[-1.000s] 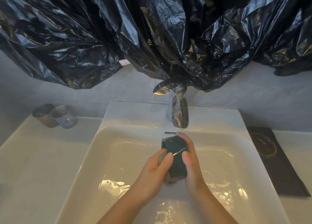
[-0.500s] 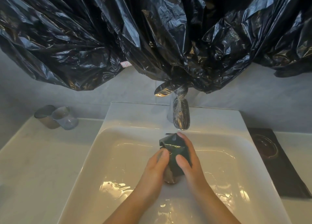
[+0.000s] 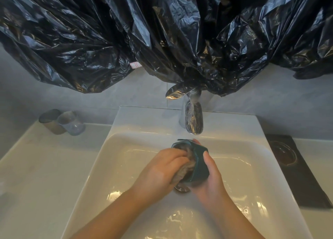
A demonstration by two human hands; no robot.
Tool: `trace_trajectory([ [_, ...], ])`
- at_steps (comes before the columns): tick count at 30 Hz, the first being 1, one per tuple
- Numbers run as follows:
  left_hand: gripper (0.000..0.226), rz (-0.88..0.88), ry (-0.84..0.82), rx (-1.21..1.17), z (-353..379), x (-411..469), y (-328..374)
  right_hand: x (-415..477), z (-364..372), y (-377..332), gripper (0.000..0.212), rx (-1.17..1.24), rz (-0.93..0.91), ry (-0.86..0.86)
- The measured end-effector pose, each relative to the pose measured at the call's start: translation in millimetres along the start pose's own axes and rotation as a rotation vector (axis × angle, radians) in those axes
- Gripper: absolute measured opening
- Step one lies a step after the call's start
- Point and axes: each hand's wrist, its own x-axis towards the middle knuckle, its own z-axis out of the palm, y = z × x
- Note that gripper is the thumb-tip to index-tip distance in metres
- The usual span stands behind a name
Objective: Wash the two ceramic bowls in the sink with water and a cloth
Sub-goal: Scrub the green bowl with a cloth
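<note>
Two hands met over the middle of the sink. The right hand [image 3: 210, 175] was curled round a dark green bowl [image 3: 201, 166], thumb laid on its outer wall and a fingertip over its far rim, holding it tipped on its side with the opening turned left. The left hand [image 3: 160, 170] gripped a brownish cloth [image 3: 185, 170], its fingers bent and pushing the cloth into the mouth of the bowl. A tail of cloth hung out below the palm. Bowl and cloth sat over the drain [image 3: 182, 189], part of which showed beneath them. The white sink [image 3: 126, 148] was wet, with bright patches of water shining on its floor near the forearms. Just beyond the bowl, the chrome tap [image 3: 193, 121] stood on the far ledge, its spout pointing down toward the bowl's far rim. Whether water ran from it could not be told. On the pale bench [image 3: 45, 166] to the left, at its far edge, two cups [image 3: 72, 123] stood touching each other. On the right lay a dark mat [image 3: 306, 175] carrying a round dark dish [image 3: 282, 154]. A crumpled black plastic sheet [image 3: 162, 31] hung across the wall above.
</note>
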Motion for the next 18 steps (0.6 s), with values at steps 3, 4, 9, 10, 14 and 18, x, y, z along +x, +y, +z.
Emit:
trace_trajectory([
  [3, 0.026, 0.102, -0.144, 0.047, -8.6, 11.6, 2.8, -2.9, 4.3, -0.3, 0.034, -0.066, 0.056, 0.015],
  [4, 0.031, 0.113, -0.214, 0.054, -15.4, 15.0, 2.8, -2.8, 4.1, -0.9, 0.036, -0.082, 0.066, 0.016],
  [9, 0.054, 0.224, -0.431, 0.239, -37.9, 14.9, 3.0, 1.6, -0.3, -2.5, 0.072, -0.009, 0.021, -0.054],
  [10, 0.050, 0.242, -0.443, 0.248, -37.5, 13.7, 3.3, 1.9, -0.9, -2.9, 0.073, 0.009, 0.024, -0.067],
  [14, 0.041, 0.311, -0.477, 0.255, -35.3, 20.5, 3.6, 1.8, -0.2, -1.2, 0.073, 0.045, 0.070, -0.084],
  [18, 0.040, 0.352, -0.440, 0.343, -25.4, 29.7, 0.0, 2.1, -0.9, 0.2, 0.077, 0.063, 0.090, -0.042],
])
